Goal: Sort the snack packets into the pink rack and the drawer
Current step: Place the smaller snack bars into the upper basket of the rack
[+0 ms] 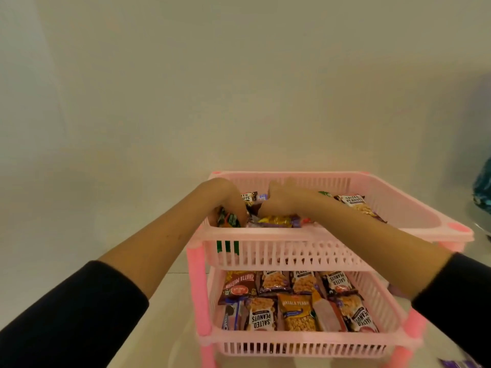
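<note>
Salted peanuts packet (357, 207) lying diagonally, pink rack (372, 181) top tier

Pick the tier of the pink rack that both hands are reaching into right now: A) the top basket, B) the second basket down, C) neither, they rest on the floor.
A: the left hand and the right hand are both inside the top basket among packets, above the filled second basket.

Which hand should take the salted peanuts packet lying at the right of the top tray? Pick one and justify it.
Right. The right hand is nearer the salted peanuts packet in the top tray; the left hand is busy at the tray's left corner with a green packet.
</note>
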Demonstrator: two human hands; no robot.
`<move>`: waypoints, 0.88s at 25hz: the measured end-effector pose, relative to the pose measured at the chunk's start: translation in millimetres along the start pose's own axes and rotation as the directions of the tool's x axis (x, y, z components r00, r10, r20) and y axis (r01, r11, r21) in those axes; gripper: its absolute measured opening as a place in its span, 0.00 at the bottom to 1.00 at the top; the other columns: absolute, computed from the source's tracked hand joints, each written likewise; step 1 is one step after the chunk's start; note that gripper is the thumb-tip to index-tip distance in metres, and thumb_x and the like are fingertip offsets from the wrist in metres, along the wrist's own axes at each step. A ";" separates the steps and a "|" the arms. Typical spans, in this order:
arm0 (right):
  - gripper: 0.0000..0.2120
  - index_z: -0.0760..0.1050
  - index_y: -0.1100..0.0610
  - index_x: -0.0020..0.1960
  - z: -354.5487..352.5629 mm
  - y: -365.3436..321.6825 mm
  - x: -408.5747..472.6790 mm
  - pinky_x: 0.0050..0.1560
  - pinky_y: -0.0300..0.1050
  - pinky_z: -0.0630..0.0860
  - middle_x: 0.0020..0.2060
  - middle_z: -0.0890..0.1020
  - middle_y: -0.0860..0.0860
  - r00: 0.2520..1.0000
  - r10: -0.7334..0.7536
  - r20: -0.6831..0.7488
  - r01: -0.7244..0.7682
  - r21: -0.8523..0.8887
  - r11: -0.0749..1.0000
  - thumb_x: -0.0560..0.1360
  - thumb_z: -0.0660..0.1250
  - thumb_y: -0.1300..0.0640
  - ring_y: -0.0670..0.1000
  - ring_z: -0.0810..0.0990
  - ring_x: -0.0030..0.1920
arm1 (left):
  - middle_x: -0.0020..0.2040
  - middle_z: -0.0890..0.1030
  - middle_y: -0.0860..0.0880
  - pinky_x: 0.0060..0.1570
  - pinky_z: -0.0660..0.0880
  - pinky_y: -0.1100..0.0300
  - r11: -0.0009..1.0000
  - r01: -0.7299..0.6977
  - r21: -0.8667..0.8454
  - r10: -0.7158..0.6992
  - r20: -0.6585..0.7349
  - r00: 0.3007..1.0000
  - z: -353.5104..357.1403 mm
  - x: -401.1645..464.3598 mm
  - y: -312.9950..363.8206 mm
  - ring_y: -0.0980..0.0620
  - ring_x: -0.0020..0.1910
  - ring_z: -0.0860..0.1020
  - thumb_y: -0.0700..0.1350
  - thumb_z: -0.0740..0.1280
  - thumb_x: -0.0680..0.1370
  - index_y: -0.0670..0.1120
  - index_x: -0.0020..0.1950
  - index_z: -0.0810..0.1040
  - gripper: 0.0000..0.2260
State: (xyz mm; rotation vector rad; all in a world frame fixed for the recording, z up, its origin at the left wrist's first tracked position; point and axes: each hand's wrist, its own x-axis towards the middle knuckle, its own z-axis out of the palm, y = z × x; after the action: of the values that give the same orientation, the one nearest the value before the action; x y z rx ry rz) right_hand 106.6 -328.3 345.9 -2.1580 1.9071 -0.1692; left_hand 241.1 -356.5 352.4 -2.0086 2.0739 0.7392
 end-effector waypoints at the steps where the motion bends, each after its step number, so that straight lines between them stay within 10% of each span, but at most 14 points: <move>1: 0.15 0.74 0.58 0.53 4.3 -1.2 2.9 0.40 0.42 0.76 0.50 0.78 0.58 0.999 -0.015 0.041 0.015 0.009 1.000 0.75 0.64 0.47 0.53 0.79 0.44 | 0.65 0.74 0.36 0.48 0.81 0.50 1.000 0.018 0.010 -0.018 0.019 1.000 1.9 4.2 -1.8 0.41 0.49 0.82 0.46 0.72 0.74 0.39 0.70 0.66 0.28; 6: 0.25 0.71 0.58 0.63 13.8 -3.5 4.2 0.51 0.50 0.79 0.57 0.77 0.57 0.989 -0.032 0.143 0.044 -0.080 0.996 0.75 0.63 0.41 0.56 0.79 0.50 | 0.65 0.75 0.39 0.61 0.76 0.49 0.998 0.035 0.045 -0.035 0.011 0.999 6.1 5.4 -5.5 0.42 0.59 0.78 0.50 0.69 0.76 0.41 0.71 0.66 0.27; 9: 0.24 0.70 0.61 0.63 -8.0 3.7 -4.4 0.41 0.45 0.78 0.54 0.77 0.58 0.991 -0.061 0.122 0.054 0.063 0.997 0.78 0.61 0.43 0.56 0.79 0.47 | 0.65 0.75 0.39 0.58 0.78 0.49 0.996 0.021 0.082 -0.016 -0.065 0.998 0.3 -1.6 -6.7 0.42 0.55 0.81 0.51 0.67 0.77 0.42 0.71 0.65 0.26; 14: 0.07 0.74 0.54 0.52 -13.2 17.4 -0.3 0.33 0.34 0.75 0.39 0.76 0.51 0.879 -0.360 0.314 0.345 0.102 0.933 0.75 0.69 0.59 0.49 0.77 0.38 | 0.61 0.78 0.40 0.56 0.78 0.49 0.982 -0.036 0.183 0.045 -0.049 0.998 0.1 -10.0 -10.5 0.42 0.52 0.82 0.49 0.70 0.76 0.40 0.66 0.69 0.23; 22: 0.10 0.70 0.46 0.43 9.9 27.0 30.9 0.37 0.38 0.72 0.41 0.74 0.50 0.840 -0.399 0.368 0.410 0.050 0.911 0.75 0.68 0.59 0.48 0.73 0.39 | 0.62 0.79 0.40 0.58 0.77 0.51 0.975 -0.010 0.223 0.020 -0.041 0.999 -0.1 -7.6 -11.3 0.43 0.53 0.82 0.50 0.70 0.76 0.39 0.66 0.68 0.25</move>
State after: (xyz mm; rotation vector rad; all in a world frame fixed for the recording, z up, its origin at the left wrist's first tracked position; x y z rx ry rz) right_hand 87.3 -360.6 326.7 -2.3823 1.2404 0.1852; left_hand 252.8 -349.5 353.1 -1.9037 2.0919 0.4459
